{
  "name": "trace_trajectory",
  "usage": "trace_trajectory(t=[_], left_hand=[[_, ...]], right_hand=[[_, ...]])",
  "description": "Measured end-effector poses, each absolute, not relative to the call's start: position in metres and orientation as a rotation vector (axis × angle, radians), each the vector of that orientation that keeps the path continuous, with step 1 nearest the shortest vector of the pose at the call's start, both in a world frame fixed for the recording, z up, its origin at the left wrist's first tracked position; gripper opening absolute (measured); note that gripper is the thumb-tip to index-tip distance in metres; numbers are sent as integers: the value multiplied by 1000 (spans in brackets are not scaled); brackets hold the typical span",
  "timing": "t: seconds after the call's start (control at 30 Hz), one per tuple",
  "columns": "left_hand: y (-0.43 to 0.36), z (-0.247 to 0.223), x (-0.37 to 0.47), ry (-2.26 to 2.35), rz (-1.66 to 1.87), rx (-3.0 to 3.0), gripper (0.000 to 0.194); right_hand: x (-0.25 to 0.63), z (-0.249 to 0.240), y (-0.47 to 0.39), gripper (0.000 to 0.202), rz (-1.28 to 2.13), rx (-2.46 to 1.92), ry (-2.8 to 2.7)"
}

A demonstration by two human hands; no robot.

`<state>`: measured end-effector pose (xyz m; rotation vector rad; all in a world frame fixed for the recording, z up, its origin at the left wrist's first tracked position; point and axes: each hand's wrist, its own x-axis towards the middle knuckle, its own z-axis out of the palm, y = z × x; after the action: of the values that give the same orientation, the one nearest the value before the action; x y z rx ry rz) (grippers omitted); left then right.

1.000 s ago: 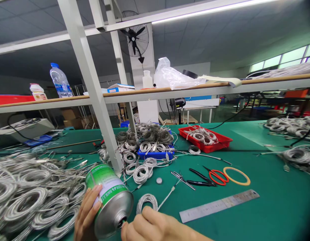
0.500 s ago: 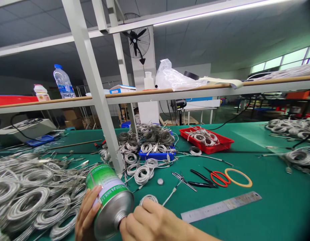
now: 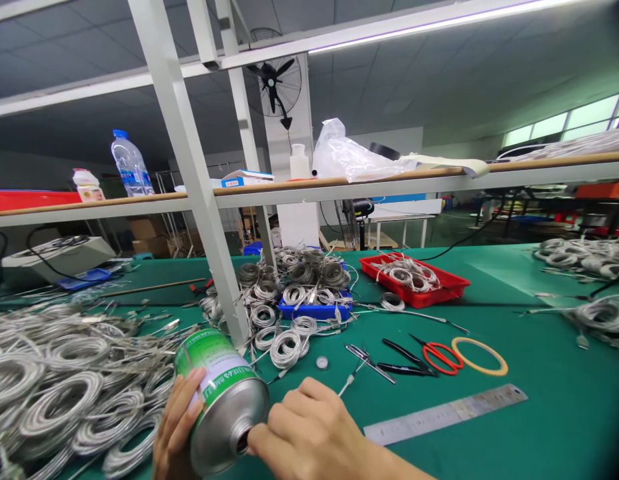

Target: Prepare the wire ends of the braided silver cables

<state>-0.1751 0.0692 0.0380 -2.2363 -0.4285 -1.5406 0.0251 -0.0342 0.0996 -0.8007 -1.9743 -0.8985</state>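
A green and silver metal can (image 3: 224, 373) is tilted with its narrow neck toward me, low in the view. My left hand (image 3: 177, 423) grips it from the left side. My right hand (image 3: 312, 430) is closed at the can's open mouth (image 3: 243, 438), fingertips at its rim. Whatever those fingers pinch, if anything, is hidden. Just beyond the right hand, the plug end of a pale cable (image 3: 348, 383) shows on the green mat. A small round silver cap (image 3: 322, 363) lies behind the hands.
Coiled cables (image 3: 64, 393) cover the left side. More coils fill a blue tray (image 3: 314, 311) and a red tray (image 3: 452, 293). Tweezers (image 3: 372, 363), black pliers (image 3: 404, 360), red-handled scissors (image 3: 442, 357), a yellow ring (image 3: 482, 353) and a steel ruler (image 3: 447, 413) lie right. A shelf post (image 3: 204, 187) stands ahead.
My right hand has drawn back slightly to the right from the can's neck, so more of the dark opening shows. The left hand still grips the can.
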Motion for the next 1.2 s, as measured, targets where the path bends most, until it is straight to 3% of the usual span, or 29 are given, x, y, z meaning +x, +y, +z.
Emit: trace_trajectory(t=[0.3, 1.2], left_hand=[[68, 32, -172, -532, -1595, -2253, 89], [60, 39, -166, -676, -1462, -2219, 90]], right_hand=[[48, 95, -54, 34, -725, -935, -1727], [59, 75, -58, 7, -400, -854, -1596]])
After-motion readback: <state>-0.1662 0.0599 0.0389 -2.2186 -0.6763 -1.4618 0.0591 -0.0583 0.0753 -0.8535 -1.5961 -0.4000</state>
